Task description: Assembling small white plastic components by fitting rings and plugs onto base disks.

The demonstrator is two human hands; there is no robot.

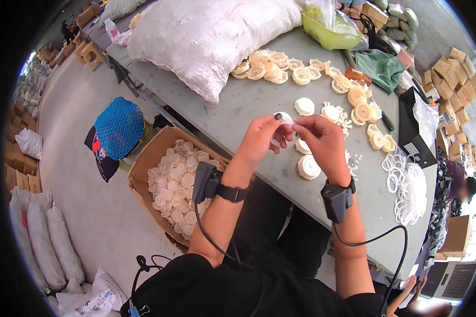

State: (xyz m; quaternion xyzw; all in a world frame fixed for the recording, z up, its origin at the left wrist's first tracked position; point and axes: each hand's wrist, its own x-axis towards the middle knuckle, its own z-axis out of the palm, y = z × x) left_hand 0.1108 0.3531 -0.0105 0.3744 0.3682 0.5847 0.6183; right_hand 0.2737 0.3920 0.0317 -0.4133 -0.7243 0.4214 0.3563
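Above the table's near edge, both hands meet on a thin white plastic ring-like piece (284,118), partly covered by the fingers. My left hand (260,138) grips its near-left side, thumb on top and fingers curled beneath. On the other side, my right hand (322,138) pinches it between thumb and forefinger. Around the hands lie white round plastic caps (304,106), one thicker white round part (308,167) standing just below my right hand. Small white plastic pieces (345,120) are heaped beyond the right hand, beside another white disc (330,112).
Cream plastic discs (360,108) curve across the grey table (280,98). A pile of white rings (409,193), a black box (415,129) and a green-handled screwdriver (387,122) lie right. A big woven sack (206,39) fills the back. An open carton (137,168) of round parts stands left.
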